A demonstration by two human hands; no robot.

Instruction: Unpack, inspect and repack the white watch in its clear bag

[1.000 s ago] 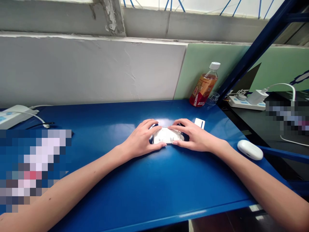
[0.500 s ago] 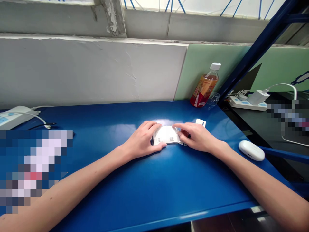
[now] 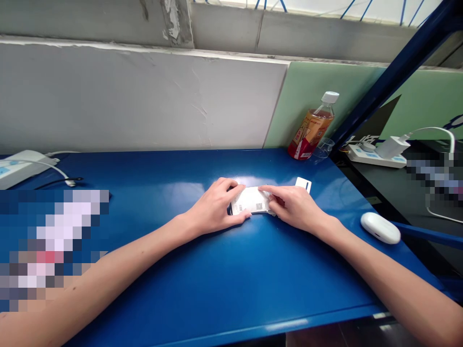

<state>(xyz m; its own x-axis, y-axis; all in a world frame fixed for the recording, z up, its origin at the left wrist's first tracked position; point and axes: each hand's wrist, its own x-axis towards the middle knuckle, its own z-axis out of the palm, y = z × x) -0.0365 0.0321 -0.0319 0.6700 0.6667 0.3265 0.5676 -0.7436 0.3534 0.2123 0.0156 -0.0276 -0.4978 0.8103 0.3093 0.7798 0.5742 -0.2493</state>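
A flat, phone-sized white rectangle [image 3: 249, 203] with a small printed square code and a dark edge at its left lies on the blue table. My left hand [image 3: 219, 205] grips its left end, thumb along the near edge and fingers over the far edge. At the other end is my right hand [image 3: 291, 205], closed round the right edge. Its index finger reaches over the top face, while the thumb and curled fingers meet at the near right corner, where something clear and crinkled shows. A white card [image 3: 303, 184] with a dark mark lies behind the right hand.
A drink bottle [image 3: 314, 127] stands at the back right beside a clear plastic piece [image 3: 323, 148]. The white earbud case [image 3: 380, 228] sits near the right edge. Power strips lie at the left [image 3: 21, 166] and right [image 3: 378, 155]. A blue post [image 3: 390, 77] slants upward at right.
The view has tilted and shifted a little. The right thumb and fingers have drawn slightly closer round the rectangle's right end; the left hand keeps its grip.
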